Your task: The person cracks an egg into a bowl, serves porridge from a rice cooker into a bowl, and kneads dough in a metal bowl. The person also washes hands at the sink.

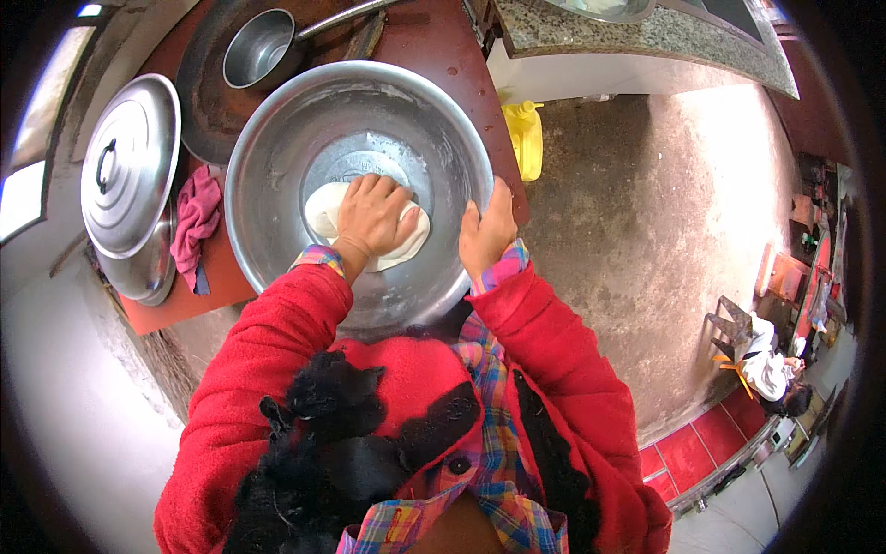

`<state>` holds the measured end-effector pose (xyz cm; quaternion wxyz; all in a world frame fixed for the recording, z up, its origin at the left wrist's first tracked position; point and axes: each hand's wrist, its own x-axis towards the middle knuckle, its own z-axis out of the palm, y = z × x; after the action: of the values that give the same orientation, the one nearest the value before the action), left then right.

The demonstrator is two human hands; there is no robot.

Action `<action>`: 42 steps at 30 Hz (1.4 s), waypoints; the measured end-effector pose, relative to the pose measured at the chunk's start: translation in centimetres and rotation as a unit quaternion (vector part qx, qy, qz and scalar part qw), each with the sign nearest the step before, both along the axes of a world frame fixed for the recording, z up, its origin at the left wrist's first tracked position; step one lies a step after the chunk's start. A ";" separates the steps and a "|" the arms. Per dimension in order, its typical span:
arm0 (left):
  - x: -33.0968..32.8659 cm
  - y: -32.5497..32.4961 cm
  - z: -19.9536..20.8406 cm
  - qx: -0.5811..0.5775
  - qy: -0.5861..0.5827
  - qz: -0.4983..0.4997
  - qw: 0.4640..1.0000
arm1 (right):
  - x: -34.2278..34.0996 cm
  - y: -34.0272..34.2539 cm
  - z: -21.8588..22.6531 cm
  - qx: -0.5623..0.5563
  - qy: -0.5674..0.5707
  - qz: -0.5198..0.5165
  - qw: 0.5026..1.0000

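A wide metal basin (pixel 268 249) stands on the red table, with a lump of pale dough (pixel 406 242) on its bottom. My left hand (pixel 367 217) presses down on the dough, its fingers bent over the dough's far side and the thumb out to the right. At the basin's right rim, my right hand (pixel 487 231) grips the edge; some of its fingers are hidden. Whitish smears mark the basin's inner wall.
Left of the basin are a lidded metal pot (pixel 134 171) and a crumpled pink cloth (pixel 196 214). A long-handled saucepan (pixel 260 51) rests on a dark round pan (pixel 203 111) behind. A yellow jug (pixel 524 138) stands right of the table, below a granite counter (pixel 628 35).
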<state>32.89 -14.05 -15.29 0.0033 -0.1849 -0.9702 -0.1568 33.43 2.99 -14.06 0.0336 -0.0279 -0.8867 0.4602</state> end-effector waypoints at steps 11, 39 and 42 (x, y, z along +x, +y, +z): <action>-5.9 0.2 -1.3 0.000 -0.184 0.130 0.974 | -0.4 -0.1 -0.5 0.018 0.033 -0.002 0.999; -3.1 -0.3 -1.6 0.029 0.019 0.007 0.999 | -1.5 -0.3 -0.2 0.043 0.019 0.007 0.999; -2.4 -2.0 3.0 0.003 -0.123 -0.031 0.992 | -1.2 -0.1 -1.6 0.053 0.028 -0.010 0.998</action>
<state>30.53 -16.07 -12.27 -0.1202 -0.1940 -0.9566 -0.1809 32.20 2.89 -15.63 0.0643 -0.0217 -0.9084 0.4126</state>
